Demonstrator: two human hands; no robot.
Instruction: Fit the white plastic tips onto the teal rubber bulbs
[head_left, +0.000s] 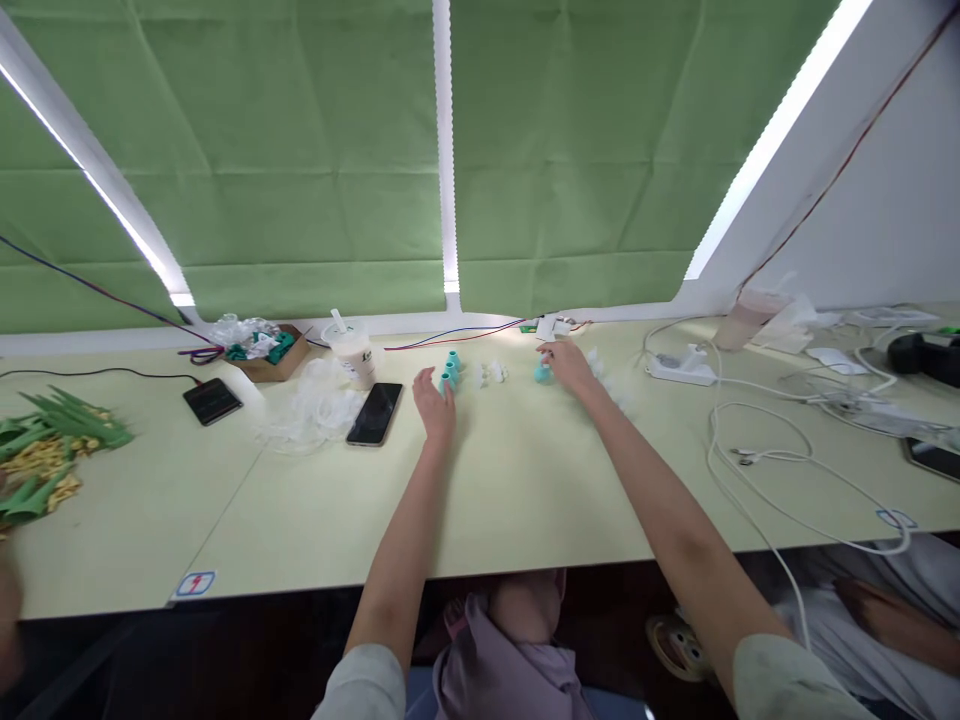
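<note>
Several small teal hollow cylinders (450, 371) stand in a short row on the table. Right beside them is my left hand (433, 404), its fingers apart and the thumb close against the nearest cylinder. My right hand (566, 364) bends down over a teal rounded piece (542, 372), with the fingertips closed at its top. Between the two hands lie several small white pieces (492, 374). Some clear or whitish pieces (611, 385), partly behind my right forearm, lie to its right; their kind is too blurred to tell.
Left of my hands are a phone (375, 414), crumpled clear plastic (311, 408), a drink cup (352, 354) and a cardboard box (279, 362). On the right lie a power strip (682, 370) and looped white cables (757, 460). Thin wires run along the table's back edge.
</note>
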